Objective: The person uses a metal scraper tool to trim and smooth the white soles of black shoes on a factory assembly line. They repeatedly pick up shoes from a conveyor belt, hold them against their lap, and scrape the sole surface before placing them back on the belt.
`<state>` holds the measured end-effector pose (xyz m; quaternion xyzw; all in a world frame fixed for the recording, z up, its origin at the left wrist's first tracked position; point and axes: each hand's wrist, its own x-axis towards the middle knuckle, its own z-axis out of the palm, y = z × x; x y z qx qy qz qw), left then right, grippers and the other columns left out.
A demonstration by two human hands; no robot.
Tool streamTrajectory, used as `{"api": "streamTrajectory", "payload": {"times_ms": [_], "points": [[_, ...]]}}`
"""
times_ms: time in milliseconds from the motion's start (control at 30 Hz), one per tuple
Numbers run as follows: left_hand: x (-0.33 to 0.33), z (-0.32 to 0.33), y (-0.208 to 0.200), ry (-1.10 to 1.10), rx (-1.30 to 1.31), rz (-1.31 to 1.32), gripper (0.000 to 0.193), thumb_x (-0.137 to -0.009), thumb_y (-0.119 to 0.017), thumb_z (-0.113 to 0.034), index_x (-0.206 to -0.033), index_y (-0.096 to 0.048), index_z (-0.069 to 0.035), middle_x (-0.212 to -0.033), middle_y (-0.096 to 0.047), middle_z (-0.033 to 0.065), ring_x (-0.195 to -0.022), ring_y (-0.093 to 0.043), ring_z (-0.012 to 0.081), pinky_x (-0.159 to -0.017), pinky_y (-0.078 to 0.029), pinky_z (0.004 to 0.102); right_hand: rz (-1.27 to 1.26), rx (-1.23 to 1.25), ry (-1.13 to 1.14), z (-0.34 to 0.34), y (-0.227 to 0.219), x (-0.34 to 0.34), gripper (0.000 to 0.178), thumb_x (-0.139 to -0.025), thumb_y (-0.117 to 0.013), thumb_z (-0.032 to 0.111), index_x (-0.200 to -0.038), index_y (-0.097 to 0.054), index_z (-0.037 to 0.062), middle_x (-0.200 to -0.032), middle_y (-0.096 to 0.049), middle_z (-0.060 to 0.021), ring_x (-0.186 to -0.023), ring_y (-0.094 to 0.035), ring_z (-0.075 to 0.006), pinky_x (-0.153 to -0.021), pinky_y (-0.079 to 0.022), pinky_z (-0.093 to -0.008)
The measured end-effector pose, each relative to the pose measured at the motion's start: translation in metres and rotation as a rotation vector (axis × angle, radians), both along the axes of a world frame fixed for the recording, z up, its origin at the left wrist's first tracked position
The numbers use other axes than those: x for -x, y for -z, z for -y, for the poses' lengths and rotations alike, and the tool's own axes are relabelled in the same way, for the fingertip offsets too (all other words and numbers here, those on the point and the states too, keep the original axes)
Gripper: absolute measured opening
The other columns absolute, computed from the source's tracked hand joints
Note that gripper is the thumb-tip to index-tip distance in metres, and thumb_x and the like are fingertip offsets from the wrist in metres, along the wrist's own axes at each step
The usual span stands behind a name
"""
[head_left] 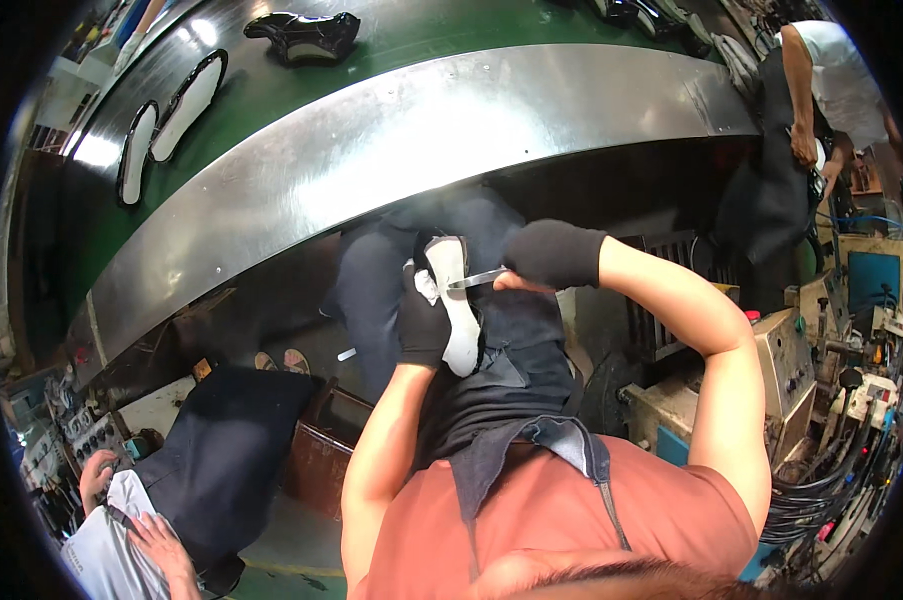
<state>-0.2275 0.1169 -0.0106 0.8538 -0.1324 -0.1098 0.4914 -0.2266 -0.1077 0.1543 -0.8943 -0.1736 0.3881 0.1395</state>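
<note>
Over my lap, a black shoe upper with its long white underside facing up (462,335) lies tilted, its narrow middle crossing my dark trousers. My left hand (421,318), in a black fingerless glove, grips it along the left side. A crumpled white scrap (427,287) sits by the fingers of that hand. From the right, my right hand (552,258), also black-gloved, is closed on a thin metal blade (479,279), a knife by its look. The blade's tip meets the white underside near its upper part. The glove and wrist hide the knife's handle.
Beyond my knees runs a steel bench edge (402,130) beside a green conveyor belt (262,90). Two white-bottomed shoes (187,105) and a glossy black shoe (304,37) lie on it. Machinery (787,370) stands right; co-workers sit lower left and stand upper right.
</note>
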Motion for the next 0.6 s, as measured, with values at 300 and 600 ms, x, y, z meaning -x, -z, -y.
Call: {"api": "streamTrajectory", "payload": {"times_ms": [300,600], "points": [[0.030,-0.029,-0.033,0.217,0.203,-0.466,0.088,-0.078,-0.076,-0.027,-0.140,-0.022,0.006,-0.121,-0.054,0.0225,-0.108,-0.057,0.0332,-0.090,-0.047,0.0405,0.609,-0.836,0.084,-0.053,0.010,0.060,0.033,-0.091,-0.058,0.037,-0.090,-0.060,0.0041,-0.088,-0.063,-0.0183,-0.071,-0.062,-0.0357,-0.062,-0.048,-0.0444],[0.099,-0.079,-0.009,0.060,1.035,-1.235,0.066,-0.102,-0.028,-0.050,-0.144,-0.035,0.001,-0.142,-0.045,0.0145,-0.127,-0.046,0.0279,-0.111,-0.033,0.0403,-0.258,-0.604,0.605,-0.029,0.080,0.142,0.050,-0.098,-0.046,0.047,-0.091,-0.064,0.0009,-0.078,-0.064,-0.0191,-0.070,-0.059,-0.0285,-0.068,-0.046,-0.0396]]}}
